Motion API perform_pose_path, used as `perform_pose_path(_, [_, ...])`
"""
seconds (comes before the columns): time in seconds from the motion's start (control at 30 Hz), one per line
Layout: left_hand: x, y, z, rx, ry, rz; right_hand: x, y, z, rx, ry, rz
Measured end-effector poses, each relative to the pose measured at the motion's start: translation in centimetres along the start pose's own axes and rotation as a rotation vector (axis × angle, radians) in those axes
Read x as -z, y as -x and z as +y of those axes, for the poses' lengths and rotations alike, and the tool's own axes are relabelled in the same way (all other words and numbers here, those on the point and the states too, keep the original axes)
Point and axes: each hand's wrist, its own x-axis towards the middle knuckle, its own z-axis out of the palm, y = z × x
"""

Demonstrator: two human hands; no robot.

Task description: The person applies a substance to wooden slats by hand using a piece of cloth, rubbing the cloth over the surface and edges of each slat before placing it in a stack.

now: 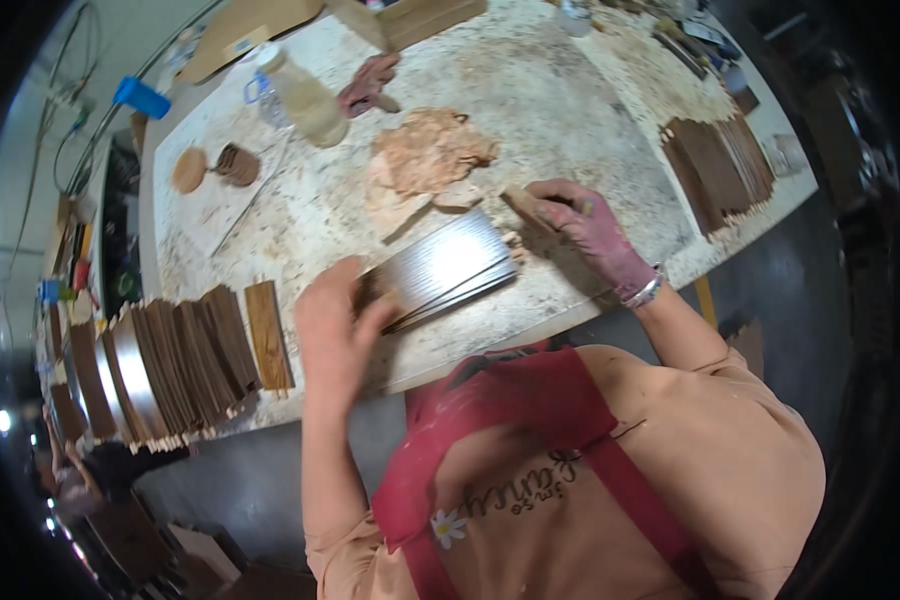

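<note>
A short stack of dark wooden boards [435, 262] lies on the worktable, light glaring off its smooth top and small pale pegs showing at the right end. My bare left hand [335, 320] is closed around the stack's left end, thumb along the near side. Off the opposite end, my right hand [595, 235], in a stained pink glove, pinches a small flat brown block [526, 210]. That block is apart from the boards; its exact kind is unclear. Just beyond the stack lies a crumpled tan cloth or paper [430, 152].
Rows of pegged brown boards [185, 350] stand at the left, beside a single lighter board [267, 335]. More boards [715, 170] are at the right edge. Farther back are a bottle of cloudy liquid [310, 105], a pink glove [368, 85] and a brown container [237, 165].
</note>
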Motion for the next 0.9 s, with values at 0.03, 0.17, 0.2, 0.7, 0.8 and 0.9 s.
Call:
perform_pose_path(0.03, [-1.2, -0.3, 1.5, -0.211, -0.151, 0.087, 0.1, 0.1, -0.1, -0.025, 0.029, -0.036])
perform_pose_path(0.17, [-3.9, -1.4, 2.4, -0.244, -0.099, -0.046, -0.8, 0.9, -0.1, 0.039, 0.076, -0.046])
perform_pose_path(0.2, [-4.2, -1.5, 2.3, -0.25, -0.065, -0.075, -1.2, 1.0, -0.2, 0.046, 0.06, -0.04])
perform_pose_path(0.7, [-4.9, -1.3, 1.1, -0.353, -0.017, -0.054, -5.1, 5.0, -2.0, 0.193, 0.569, 0.191])
perform_pose_path(0.8, [-4.8, -1.4, 0.6, -0.364, -0.044, -0.076, -4.9, 8.6, -2.9, 0.202, 0.54, 0.166])
perform_pose_path(0.9, [-4.6, -2.4, -0.2, -0.405, -0.078, -0.139, -4.2, 11.2, -0.8, 0.068, 0.357, 0.229])
